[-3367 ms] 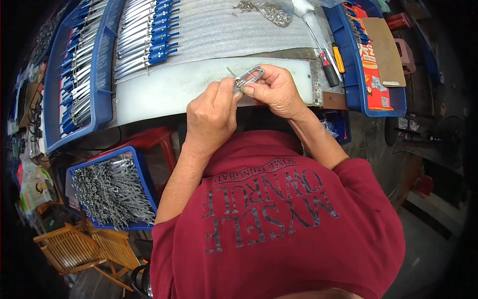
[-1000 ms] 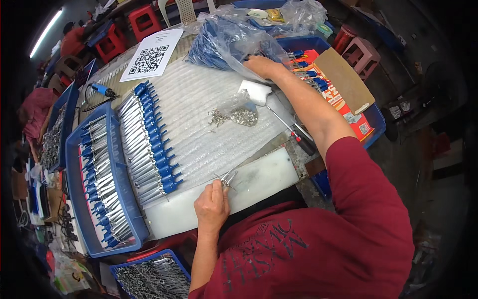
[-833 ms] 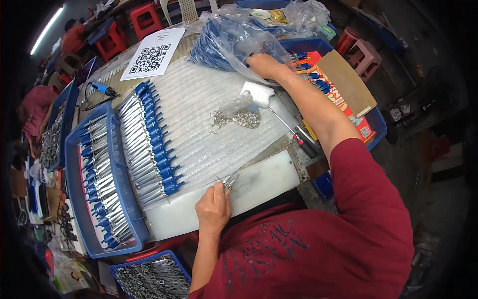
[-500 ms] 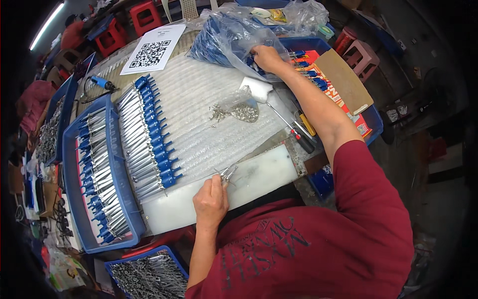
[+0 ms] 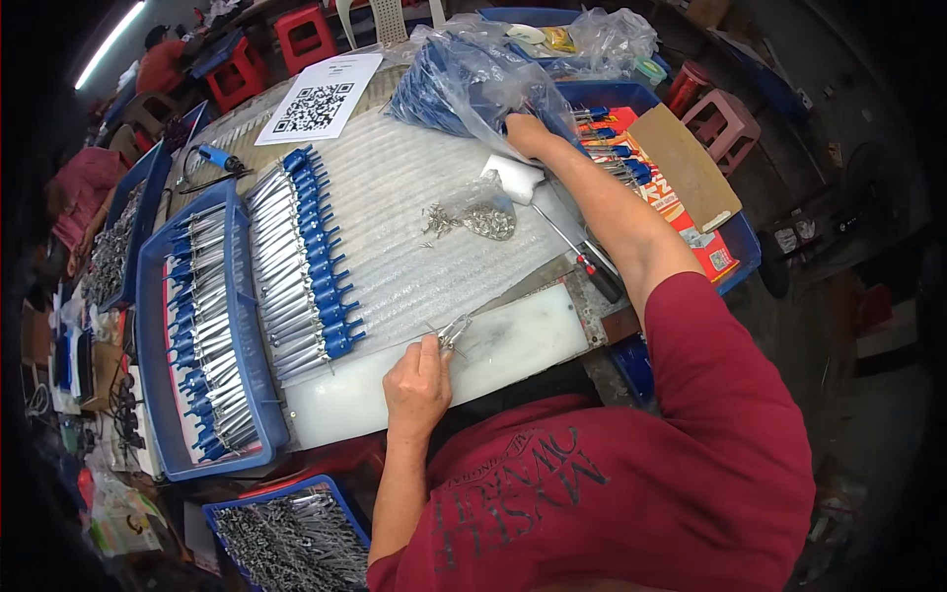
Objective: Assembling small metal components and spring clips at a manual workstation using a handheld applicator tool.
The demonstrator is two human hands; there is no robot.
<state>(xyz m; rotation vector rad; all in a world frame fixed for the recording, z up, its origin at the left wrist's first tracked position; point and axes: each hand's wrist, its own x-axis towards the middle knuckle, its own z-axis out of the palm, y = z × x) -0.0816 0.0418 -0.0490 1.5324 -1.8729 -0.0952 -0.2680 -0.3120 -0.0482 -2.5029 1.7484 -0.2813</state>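
My left hand (image 5: 417, 385) is closed on a silvery metal part with thin prongs (image 5: 454, 332), held over a white board (image 5: 523, 340) along the table's near edge. My right hand (image 5: 531, 136) reaches into the mouth of a clear plastic bag (image 5: 483, 91) full of blue pieces; its fingers are hidden there. Left of centre, a long row of silver rods with blue ends (image 5: 314, 247) lies on the foam sheet (image 5: 395, 266). Small metal pins (image 5: 485, 221) spill from a little clear bag.
A blue tray (image 5: 237, 326) of similar rods stands at the left. Below it sits a bin of metal parts (image 5: 291, 538). A screwdriver (image 5: 597, 276) lies near the board's right end. At the right is another blue tray (image 5: 738, 252) with cardboard. A printed sheet (image 5: 321, 99) lies at the back.
My right hand has shifted slightly nearer at the bag's mouth, with its fingers still hidden. My left hand keeps its hold on the metal part. The whole view has shifted a little.
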